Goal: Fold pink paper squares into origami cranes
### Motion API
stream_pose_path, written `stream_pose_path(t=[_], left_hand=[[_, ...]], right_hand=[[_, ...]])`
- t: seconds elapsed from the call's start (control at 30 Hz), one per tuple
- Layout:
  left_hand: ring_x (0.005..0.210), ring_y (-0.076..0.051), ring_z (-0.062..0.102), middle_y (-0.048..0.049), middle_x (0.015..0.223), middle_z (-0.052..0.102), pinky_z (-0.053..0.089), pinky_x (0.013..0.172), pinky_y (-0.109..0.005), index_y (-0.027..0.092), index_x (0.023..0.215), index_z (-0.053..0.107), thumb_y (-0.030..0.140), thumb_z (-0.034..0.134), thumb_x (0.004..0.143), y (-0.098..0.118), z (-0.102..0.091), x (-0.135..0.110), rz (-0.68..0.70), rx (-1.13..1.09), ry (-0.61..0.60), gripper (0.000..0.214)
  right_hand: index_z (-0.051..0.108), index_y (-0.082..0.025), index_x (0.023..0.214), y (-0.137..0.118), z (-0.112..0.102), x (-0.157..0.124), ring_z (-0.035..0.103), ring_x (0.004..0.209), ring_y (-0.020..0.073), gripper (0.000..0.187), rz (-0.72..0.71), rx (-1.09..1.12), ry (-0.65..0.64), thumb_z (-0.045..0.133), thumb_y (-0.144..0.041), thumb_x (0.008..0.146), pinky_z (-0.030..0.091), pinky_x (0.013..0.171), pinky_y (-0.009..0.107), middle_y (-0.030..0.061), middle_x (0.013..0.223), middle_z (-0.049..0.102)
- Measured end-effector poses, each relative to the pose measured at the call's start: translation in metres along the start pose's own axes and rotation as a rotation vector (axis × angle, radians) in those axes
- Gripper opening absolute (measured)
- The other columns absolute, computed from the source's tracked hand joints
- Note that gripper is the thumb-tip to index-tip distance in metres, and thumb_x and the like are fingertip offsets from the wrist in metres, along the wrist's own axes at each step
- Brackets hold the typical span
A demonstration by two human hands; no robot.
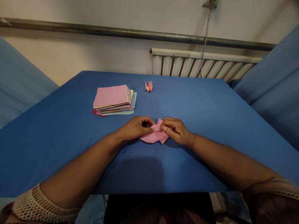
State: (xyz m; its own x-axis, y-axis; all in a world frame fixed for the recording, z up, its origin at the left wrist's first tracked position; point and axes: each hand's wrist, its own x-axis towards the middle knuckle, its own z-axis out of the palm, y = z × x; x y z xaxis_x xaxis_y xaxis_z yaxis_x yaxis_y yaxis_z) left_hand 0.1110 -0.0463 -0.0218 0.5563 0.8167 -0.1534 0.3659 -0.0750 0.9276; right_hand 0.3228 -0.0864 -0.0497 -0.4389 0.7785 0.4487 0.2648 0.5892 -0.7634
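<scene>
A partly folded sheet of pink origami paper [152, 137] lies on the blue table between my two hands, with creased flaps and pointed corners sticking out. My left hand [140, 127] pinches its left side, thumb on top and fingers curled behind. From the right, my right hand [176, 130] grips the paper with bent fingers and thumb near its middle. The fingers cover part of the folds. Farther back stands a small, finished-looking pink folded paper crane [149, 86] with two upright points.
A stack of coloured paper [112, 96] sits back left, pink on top, with a red sheet [99, 114] poking out below. The blue tabletop [198, 102] reaches toward a wall with a radiator [182, 62] and a pipe [116, 31]. Blue curtains [275, 84] hang at both sides.
</scene>
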Motion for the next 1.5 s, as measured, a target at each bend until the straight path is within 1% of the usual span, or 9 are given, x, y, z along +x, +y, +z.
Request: stream_pose_path(t=[0.13, 0.23, 0.37, 0.5, 0.63, 0.83, 1.07, 1.37, 1.5], left_hand=[[0.053, -0.009, 0.049, 0.0024, 0.062, 0.058, 0.037, 0.047, -0.020, 0.016, 0.070, 0.065, 0.028, 0.073, 0.066, 0.002, 0.006, -0.004, -0.053, -0.105, 0.010, 0.015], [0.050, -0.008, 0.048, 0.0037, 0.059, 0.055, 0.034, 0.046, -0.019, 0.016, 0.069, 0.060, 0.027, 0.076, 0.063, 0.000, 0.013, -0.005, -0.100, -0.256, 0.149, 0.020], [0.053, -0.009, 0.054, 0.0021, 0.064, 0.060, 0.042, 0.051, -0.021, 0.015, 0.073, 0.057, 0.030, 0.081, 0.061, -0.002, 0.020, -0.002, -0.106, -0.484, 0.346, 0.031], [0.057, -0.010, 0.060, 0.0010, 0.071, 0.065, 0.047, 0.057, -0.022, 0.016, 0.085, 0.056, 0.027, 0.085, 0.059, -0.001, 0.022, -0.001, -0.078, -0.622, 0.460, 0.041], [0.064, -0.015, 0.066, -0.0017, 0.078, 0.070, 0.052, 0.062, -0.027, 0.016, 0.103, 0.057, 0.023, 0.086, 0.059, 0.000, 0.027, -0.004, -0.055, -0.645, 0.388, 0.053], [0.067, -0.015, 0.068, -0.0035, 0.083, 0.073, 0.054, 0.065, -0.028, 0.015, 0.112, 0.057, 0.023, 0.087, 0.061, 0.004, 0.032, -0.008, -0.009, -0.691, 0.336, 0.059], [0.067, -0.017, 0.068, -0.0041, 0.083, 0.074, 0.055, 0.066, -0.029, 0.015, 0.101, 0.067, 0.026, 0.084, 0.066, 0.004, 0.033, -0.008, 0.031, -0.677, 0.263, 0.041], [0.075, -0.022, 0.070, -0.0086, 0.083, 0.075, 0.056, 0.074, -0.035, 0.011, 0.099, 0.073, 0.031, 0.078, 0.074, -0.001, 0.037, -0.008, 0.014, -0.590, 0.079, 0.033], [0.078, -0.022, 0.070, -0.0088, 0.089, 0.075, 0.056, 0.077, -0.035, 0.012, 0.099, 0.073, 0.030, 0.078, 0.072, -0.003, 0.037, -0.008, 0.016, -0.491, 0.114, 0.033]], right_hand=[[0.065, -0.020, 0.081, 0.007, -0.002, -0.001, 0.060, 0.078, 0.0169, 0.043, 0.102, 0.171, 0.042, 0.039, -0.049, 0.098, 0.048, 0.077, 0.032, 0.0035, 0.081, 0.062], [0.064, -0.022, 0.107, 0.016, 0.003, -0.002, 0.063, 0.093, 0.0200, 0.046, 0.185, 0.361, 0.221, 0.039, -0.059, 0.096, 0.050, 0.084, 0.036, 0.0066, 0.101, 0.066], [0.052, -0.026, 0.122, 0.018, 0.015, -0.001, 0.063, 0.088, 0.0169, 0.048, 0.274, 0.569, 0.296, 0.059, -0.058, 0.087, 0.053, 0.074, 0.033, 0.0076, 0.117, 0.062], [0.054, -0.026, 0.114, 0.010, 0.025, 0.002, 0.063, 0.078, 0.0135, 0.045, 0.318, 0.581, 0.289, 0.075, -0.045, 0.079, 0.052, 0.068, 0.029, 0.0029, 0.100, 0.066], [0.060, -0.023, 0.095, 0.010, 0.026, 0.005, 0.062, 0.067, 0.0123, 0.032, 0.385, 0.605, 0.261, 0.076, -0.044, 0.078, 0.051, 0.057, 0.026, -0.0003, 0.080, 0.067], [0.063, -0.020, 0.084, 0.013, 0.022, 0.005, 0.061, 0.053, 0.0106, 0.037, 0.454, 0.690, 0.208, 0.072, -0.055, 0.079, 0.051, 0.053, 0.026, -0.0017, 0.063, 0.066], [0.065, -0.020, 0.082, 0.007, 0.023, 0.005, 0.061, 0.055, 0.0105, 0.034, 0.429, 0.689, 0.226, 0.081, -0.048, 0.071, 0.050, 0.053, 0.026, -0.0022, 0.066, 0.067], [0.061, -0.019, 0.074, 0.004, 0.023, 0.006, 0.051, 0.045, 0.0079, 0.043, 0.456, 0.707, 0.194, 0.077, -0.059, 0.070, 0.044, 0.047, 0.024, -0.0046, 0.056, 0.060], [0.061, -0.019, 0.070, 0.000, 0.022, 0.006, 0.051, 0.048, 0.0086, 0.042, 0.448, 0.637, 0.216, 0.070, -0.058, 0.078, 0.044, 0.048, 0.024, -0.0033, 0.056, 0.058]])
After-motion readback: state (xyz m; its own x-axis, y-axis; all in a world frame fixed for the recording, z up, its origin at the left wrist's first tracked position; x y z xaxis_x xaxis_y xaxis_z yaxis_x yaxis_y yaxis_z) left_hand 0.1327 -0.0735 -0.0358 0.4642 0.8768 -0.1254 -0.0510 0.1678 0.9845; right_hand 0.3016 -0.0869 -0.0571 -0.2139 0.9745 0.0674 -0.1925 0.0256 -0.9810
